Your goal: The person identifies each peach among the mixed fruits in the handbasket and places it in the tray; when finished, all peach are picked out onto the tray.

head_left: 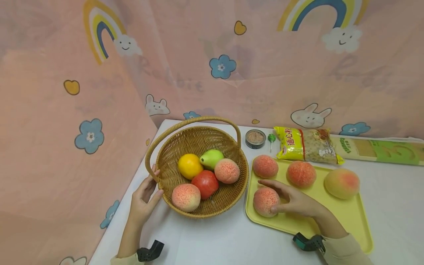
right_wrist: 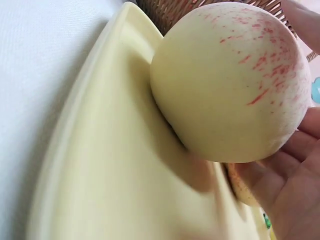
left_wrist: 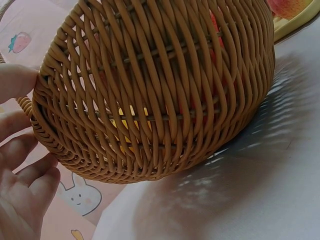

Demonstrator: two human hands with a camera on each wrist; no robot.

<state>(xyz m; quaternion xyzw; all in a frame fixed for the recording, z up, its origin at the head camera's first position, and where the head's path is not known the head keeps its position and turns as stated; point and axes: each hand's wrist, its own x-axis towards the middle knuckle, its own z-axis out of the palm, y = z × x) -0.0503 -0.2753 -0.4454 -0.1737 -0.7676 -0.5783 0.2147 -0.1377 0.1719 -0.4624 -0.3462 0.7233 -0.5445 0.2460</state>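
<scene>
In the head view, a round wicker basket with a tall arched handle holds an orange, a green pear, a red apple or pomegranate and two peaches. My left hand grips the basket's left rim near the handle's foot, thumb and fingers at the edge. On the yellow tray to the right, my right hand holds a pink-speckled peach between thumb and fingers. The right wrist view shows this peach close up, low over the tray surface.
More peaches lie along the tray's far side. Behind the tray are a yellow pasta bag and a long green-and-cream packet. A round tin and a green lollipop stand between basket and bag. A printed cloth backdrop borders the table.
</scene>
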